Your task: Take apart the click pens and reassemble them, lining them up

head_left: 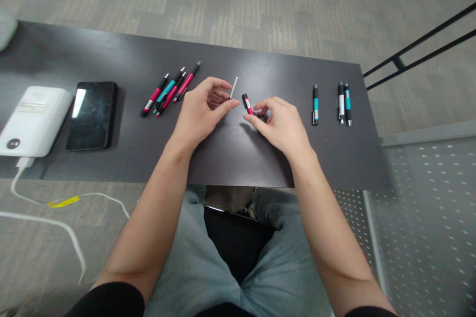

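My left hand [201,109] is closed, thumb against fingers, above the middle of the table. A thin white pen refill [234,87] sticks up from between its fingertips; its lower end is hidden by the hand. My right hand [281,121] pinches a red and black pen barrel [247,103] between thumb and fingers. The barrel tilts toward the left hand, and a small gap parts it from the refill. Near the left hand lies a loose group of several pens, among them a red pen [154,96] and a teal pen [169,88].
Right of my hands lie a teal and black pen [315,105], a white and black pen [341,104] and another teal pen [348,105]. At left are a black phone [92,116] and a white power bank [33,119] with a cable [67,225]. The dark table [238,166] ends close to my lap.
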The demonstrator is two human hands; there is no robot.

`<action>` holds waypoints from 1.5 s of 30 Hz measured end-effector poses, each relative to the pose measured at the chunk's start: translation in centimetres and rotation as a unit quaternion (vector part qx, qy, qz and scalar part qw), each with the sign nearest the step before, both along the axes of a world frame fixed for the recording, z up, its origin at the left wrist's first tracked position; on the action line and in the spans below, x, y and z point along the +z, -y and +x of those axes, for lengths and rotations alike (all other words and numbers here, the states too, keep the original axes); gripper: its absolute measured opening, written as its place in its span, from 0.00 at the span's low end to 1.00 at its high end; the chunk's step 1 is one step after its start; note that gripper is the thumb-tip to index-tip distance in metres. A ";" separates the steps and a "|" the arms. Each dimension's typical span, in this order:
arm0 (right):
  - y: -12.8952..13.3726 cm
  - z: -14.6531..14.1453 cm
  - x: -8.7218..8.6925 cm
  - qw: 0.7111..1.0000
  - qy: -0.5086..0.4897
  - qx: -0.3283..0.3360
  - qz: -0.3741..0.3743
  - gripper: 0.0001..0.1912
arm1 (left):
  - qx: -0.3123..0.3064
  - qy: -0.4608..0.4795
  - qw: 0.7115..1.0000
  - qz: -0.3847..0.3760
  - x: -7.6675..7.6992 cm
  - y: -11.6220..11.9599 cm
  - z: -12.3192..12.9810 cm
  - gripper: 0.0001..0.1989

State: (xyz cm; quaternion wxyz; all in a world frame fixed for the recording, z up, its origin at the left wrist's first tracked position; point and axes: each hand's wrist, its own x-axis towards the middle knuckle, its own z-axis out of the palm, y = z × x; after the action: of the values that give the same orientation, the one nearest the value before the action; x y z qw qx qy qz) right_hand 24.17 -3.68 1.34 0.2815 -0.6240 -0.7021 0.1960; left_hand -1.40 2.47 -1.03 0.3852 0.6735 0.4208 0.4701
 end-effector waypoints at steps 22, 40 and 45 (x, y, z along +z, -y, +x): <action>0.3 3.3 2.5 0.987 -0.151 0.050 0.032 0.17 | -0.075 0.002 0.997 0.032 0.7 0.6 0.0 0.21; 0.0 4.6 2.0 0.963 -0.264 0.006 0.047 0.33 | -0.031 0.065 0.997 0.010 0.8 0.3 0.4 0.29; 0.4 3.9 2.5 0.972 -0.227 0.035 0.048 0.18 | -0.032 0.067 0.997 0.018 0.5 0.1 0.3 0.31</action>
State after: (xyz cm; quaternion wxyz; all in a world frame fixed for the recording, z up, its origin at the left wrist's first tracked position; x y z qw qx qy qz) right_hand 28.03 -4.11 3.85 0.4562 -0.5242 -0.6499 0.3079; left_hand -1.05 2.37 -0.53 0.4158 0.6603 0.3636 0.5088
